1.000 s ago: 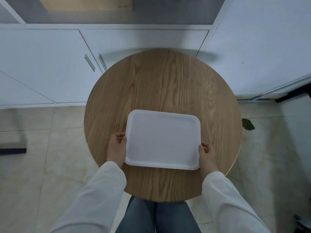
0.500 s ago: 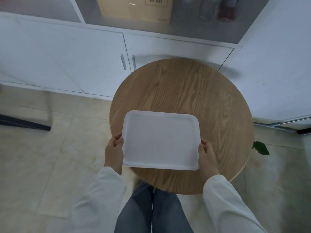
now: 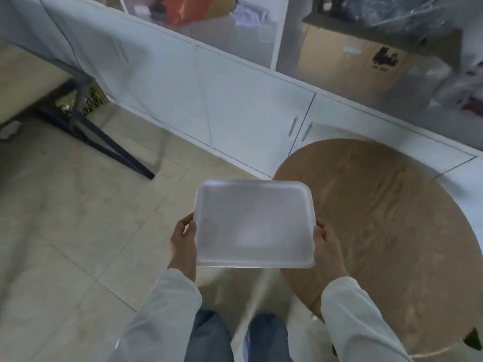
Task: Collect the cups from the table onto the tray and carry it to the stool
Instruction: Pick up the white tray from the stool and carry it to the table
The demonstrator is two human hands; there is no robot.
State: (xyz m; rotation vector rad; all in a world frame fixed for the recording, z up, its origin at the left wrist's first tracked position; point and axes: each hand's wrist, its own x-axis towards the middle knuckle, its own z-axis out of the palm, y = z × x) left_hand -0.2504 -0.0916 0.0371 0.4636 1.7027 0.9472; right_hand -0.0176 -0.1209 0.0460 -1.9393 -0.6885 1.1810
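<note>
The tray (image 3: 254, 223) has left the round wooden table (image 3: 386, 246) and now hangs off its left edge, over tiled floor (image 3: 65, 231). Smooth white plastic, rounded corners, empty; no cups visible. Left hand (image 3: 183, 244) and right hand (image 3: 328, 246) clasp its short sides. Risk: tilting while turning.

the round wooden table (image 3: 386, 246) stands at the right, close to the white cabinets (image 3: 235, 105). its top looks bare in the part that shows; the picture is blurred, so small things cannot be told. the floor (image 3: 65, 231) has pale beige tiles. on it, at the left, rest dark metal legs (image 3: 104, 142) of some furniture. a green leaf (image 3: 474, 340) shows at the table's near right edge.
</note>
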